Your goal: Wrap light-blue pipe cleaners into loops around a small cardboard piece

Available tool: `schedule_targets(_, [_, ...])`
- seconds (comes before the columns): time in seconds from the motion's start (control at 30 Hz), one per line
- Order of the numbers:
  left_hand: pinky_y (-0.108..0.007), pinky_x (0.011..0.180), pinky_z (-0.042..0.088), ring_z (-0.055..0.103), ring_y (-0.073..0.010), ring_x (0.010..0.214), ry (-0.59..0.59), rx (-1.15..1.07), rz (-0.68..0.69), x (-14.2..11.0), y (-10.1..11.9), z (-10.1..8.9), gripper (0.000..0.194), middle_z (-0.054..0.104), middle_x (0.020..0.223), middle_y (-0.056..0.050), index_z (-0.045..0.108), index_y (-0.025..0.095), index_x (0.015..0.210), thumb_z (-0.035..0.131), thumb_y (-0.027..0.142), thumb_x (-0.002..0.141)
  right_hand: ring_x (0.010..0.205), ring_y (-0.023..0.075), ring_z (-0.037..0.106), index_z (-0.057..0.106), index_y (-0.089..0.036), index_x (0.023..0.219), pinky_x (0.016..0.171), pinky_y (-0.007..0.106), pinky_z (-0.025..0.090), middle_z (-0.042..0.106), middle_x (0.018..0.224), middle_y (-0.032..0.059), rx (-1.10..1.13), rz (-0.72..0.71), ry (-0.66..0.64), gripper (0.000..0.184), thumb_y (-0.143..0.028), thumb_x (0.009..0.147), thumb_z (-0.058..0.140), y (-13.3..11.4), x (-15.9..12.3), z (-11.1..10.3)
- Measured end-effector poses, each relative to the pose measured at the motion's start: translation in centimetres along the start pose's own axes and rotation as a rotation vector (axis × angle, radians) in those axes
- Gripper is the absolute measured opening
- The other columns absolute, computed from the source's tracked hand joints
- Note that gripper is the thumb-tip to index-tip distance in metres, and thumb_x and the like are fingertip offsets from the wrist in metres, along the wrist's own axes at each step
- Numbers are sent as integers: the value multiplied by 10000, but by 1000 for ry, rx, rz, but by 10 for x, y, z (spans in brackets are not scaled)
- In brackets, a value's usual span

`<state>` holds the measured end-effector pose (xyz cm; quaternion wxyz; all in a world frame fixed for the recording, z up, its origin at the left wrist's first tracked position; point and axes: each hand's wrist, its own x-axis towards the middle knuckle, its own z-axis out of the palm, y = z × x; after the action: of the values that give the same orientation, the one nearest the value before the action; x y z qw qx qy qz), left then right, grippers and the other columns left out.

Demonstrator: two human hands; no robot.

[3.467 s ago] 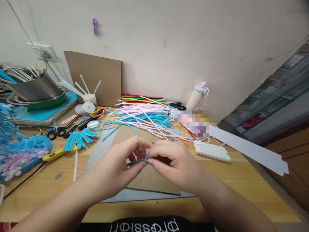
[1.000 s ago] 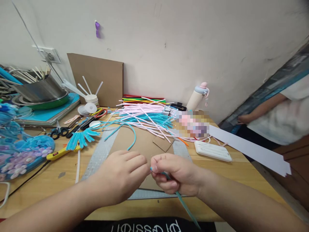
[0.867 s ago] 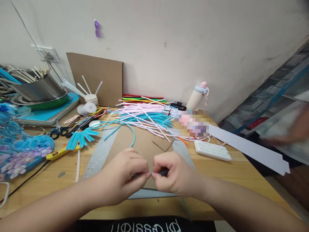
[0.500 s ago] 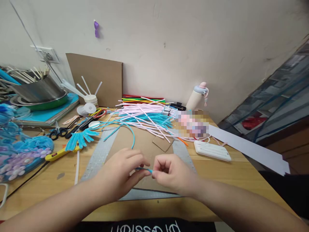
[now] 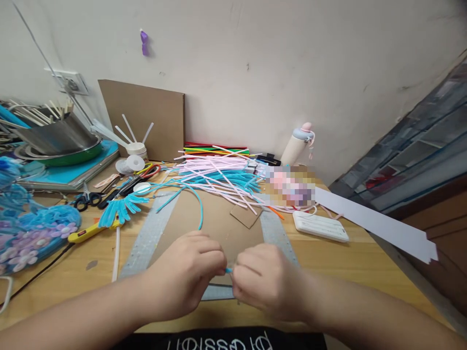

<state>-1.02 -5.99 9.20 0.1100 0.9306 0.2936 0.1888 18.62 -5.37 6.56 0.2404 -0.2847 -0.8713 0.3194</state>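
Observation:
Between my two hands a short bit of blue pipe cleaner (image 5: 228,270) shows; the rest of it is hidden by my fingers. My left hand (image 5: 193,270) is closed on it from the left, knuckles up. From the right, my right hand (image 5: 264,279) closes its fingers round the other end, slightly blurred. Both hands are over the near part of a cardboard sheet (image 5: 211,218), which lies on a grey cutting mat (image 5: 142,243). Another blue pipe cleaner (image 5: 201,209) curves down onto the cardboard just beyond my left hand.
Pink and blue pipe cleaners (image 5: 219,180) lie heaped behind the cardboard. At left are a yellow glue gun (image 5: 83,234), a blue fuzzy piece (image 5: 122,210), scissors (image 5: 87,198) and a spool (image 5: 134,164). A white power strip (image 5: 321,226) and a bottle (image 5: 295,146) stand at right.
Both hands have moved a little nearer to me and their fingers have curled in tighter. Less of the held blue pipe cleaner shows between them.

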Motion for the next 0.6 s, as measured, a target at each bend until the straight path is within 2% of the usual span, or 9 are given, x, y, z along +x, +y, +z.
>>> schedule_targets(0.07, [-270, 603, 374, 498, -138, 635, -57, -37, -24, -2, 1, 0, 186, 568, 670, -18, 534, 171, 743, 388, 76, 806, 529, 98, 359, 499, -180, 623, 507, 248, 248, 460, 580, -12, -132, -77, -70, 167, -200, 788, 477, 0, -5, -3])
schedule_targets(0.17, [-275, 620, 370, 500, -140, 657, -116, -24, -14, -6, 3, -2, 175, 575, 701, -15, 545, 176, 769, 399, 102, 833, 609, 109, 502, 586, -192, 811, 547, 220, 334, 585, 695, -1, -40, 49, -216, 109, -241, 821, 489, 15, -2, -27])
schedule_targets(0.2, [-279, 629, 370, 499, -139, 659, -116, -18, -9, -7, 5, -2, 174, 577, 710, -12, 547, 177, 774, 401, 109, 841, 654, 122, 533, 600, -202, 859, 578, 225, 359, 609, 736, 4, -42, 116, -160, 141, -267, 833, 478, 27, 0, -42])
schedule_targets(0.27, [-283, 639, 368, 494, -135, 659, -86, -15, -13, -10, 9, -3, 171, 576, 717, -10, 550, 175, 779, 407, 123, 856, 746, 161, 560, 613, -200, 870, 651, 258, 385, 629, 812, 33, -215, 321, 158, 211, -327, 849, 445, 62, 2, -76])
schedule_targets(0.33, [-281, 639, 367, 494, -132, 667, -47, -31, -27, -13, 13, -2, 163, 572, 718, -10, 556, 174, 789, 416, 142, 866, 801, 210, 562, 623, -182, 925, 696, 302, 386, 629, 891, 79, -499, 576, 452, 247, -344, 814, 474, 109, -2, -111])
schedule_targets(0.4, [-278, 643, 369, 498, -133, 684, -25, -50, -36, -16, 15, 0, 149, 572, 727, -12, 561, 176, 810, 426, 151, 868, 947, 277, 534, 593, -113, 1061, 776, 344, 377, 582, 1067, 168, -643, 749, 534, 368, -289, 742, 544, 156, -13, -140])
schedule_targets(0.47, [-280, 655, 375, 502, -134, 695, -12, -59, -36, -18, 16, 2, 142, 572, 732, -13, 564, 177, 821, 432, 152, 867, 992, 309, 519, 522, -54, 1181, 787, 359, 381, 555, 1119, 225, -547, 864, 458, 529, -225, 684, 583, 194, -27, -157])
schedule_targets(0.5, [-281, 658, 378, 503, -135, 696, -8, -58, -38, -19, 15, 2, 140, 571, 731, -13, 565, 177, 824, 434, 151, 866, 942, 289, 550, 496, -44, 1211, 759, 343, 398, 579, 1084, 221, -503, 875, 433, 549, -195, 687, 562, 208, -33, -162])
schedule_targets(0.6, [-280, 647, 376, 501, -135, 687, 2, -45, -43, -19, 14, 1, 132, 568, 725, -11, 562, 177, 817, 441, 158, 865, 816, 228, 598, 560, -58, 1144, 698, 295, 425, 636, 988, 175, -275, 816, 317, 461, -125, 692, 490, 229, -47, -164])
